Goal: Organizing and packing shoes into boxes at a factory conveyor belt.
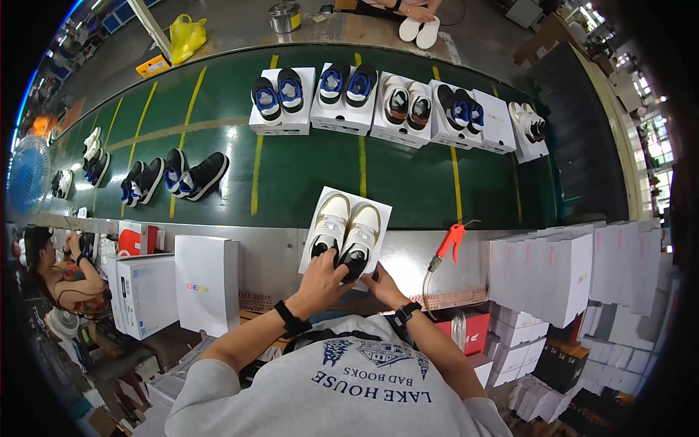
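A pair of white sneakers [362,231] with dark linings lies side by side on a white shoe box [381,210] in front of me, toes pointing away. My left hand [324,280] is closed on the heel ends of the sneakers, its fingers at their collars. At the box's near right corner is my right hand [386,287], gripping the edge; some of its fingers are hidden by the box. The box straddles the near edge of the green conveyor belt [306,186] and its metal border [277,262].
Boxes topped with shoes [342,120] line the belt's far side. Loose dark sneakers [204,175] sit to the left. A red air gun [453,240] lies right of my hands. White boxes [206,284] stand left, and stacked boxes [561,269] right. A co-worker's hands [420,13] are across the belt.
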`<action>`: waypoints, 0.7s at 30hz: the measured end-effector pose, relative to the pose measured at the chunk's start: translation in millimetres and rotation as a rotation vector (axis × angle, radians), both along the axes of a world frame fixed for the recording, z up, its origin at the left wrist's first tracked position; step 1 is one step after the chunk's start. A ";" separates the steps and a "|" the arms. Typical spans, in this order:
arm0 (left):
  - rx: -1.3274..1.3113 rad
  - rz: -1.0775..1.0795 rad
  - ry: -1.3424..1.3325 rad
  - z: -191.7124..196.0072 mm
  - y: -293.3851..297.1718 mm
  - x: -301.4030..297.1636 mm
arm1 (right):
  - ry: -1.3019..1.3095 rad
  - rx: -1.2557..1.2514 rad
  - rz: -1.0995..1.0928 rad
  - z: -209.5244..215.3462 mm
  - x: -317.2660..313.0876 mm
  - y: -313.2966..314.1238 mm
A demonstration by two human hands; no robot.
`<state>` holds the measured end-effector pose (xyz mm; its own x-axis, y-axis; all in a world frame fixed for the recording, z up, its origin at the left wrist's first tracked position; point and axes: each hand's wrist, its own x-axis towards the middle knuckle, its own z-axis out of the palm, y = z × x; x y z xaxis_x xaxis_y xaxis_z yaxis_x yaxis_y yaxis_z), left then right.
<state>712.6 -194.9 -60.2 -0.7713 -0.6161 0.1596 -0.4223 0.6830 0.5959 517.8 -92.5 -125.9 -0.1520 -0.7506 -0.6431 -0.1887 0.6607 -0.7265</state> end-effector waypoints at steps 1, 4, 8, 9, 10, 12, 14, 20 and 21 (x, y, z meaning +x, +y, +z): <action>-0.006 0.005 -0.004 -4.3 -0.5 -1.8 | 0.039 -0.021 0.017 2.3 0.7 -5.1; -0.034 -0.008 0.057 -5.6 -7.8 -5.7 | -0.030 -0.092 -0.035 -3.5 -1.3 -11.6; 0.001 0.058 0.266 -0.6 -24.5 35.7 | -0.186 0.004 -0.044 -13.8 5.5 -13.8; -0.029 0.137 0.289 -6.3 -26.6 46.5 | -0.172 0.002 -0.008 -11.9 4.9 -11.7; 0.090 0.271 0.256 -13.8 -29.5 52.0 | -0.200 -0.011 -0.078 -9.6 6.4 -7.8; 0.343 0.474 0.177 -41.0 -34.9 57.9 | -0.355 -0.131 -0.260 -33.1 -0.7 15.8; 0.656 0.625 0.078 -118.9 -18.3 89.1 | -0.412 0.001 -0.189 -32.4 0.3 16.5; 1.577 0.733 0.497 -93.6 -2.1 70.6 | -0.144 -0.325 0.215 15.9 5.1 -0.2; 1.605 0.749 0.546 -96.2 -2.3 61.0 | -0.021 -0.345 0.370 -14.0 -15.2 7.3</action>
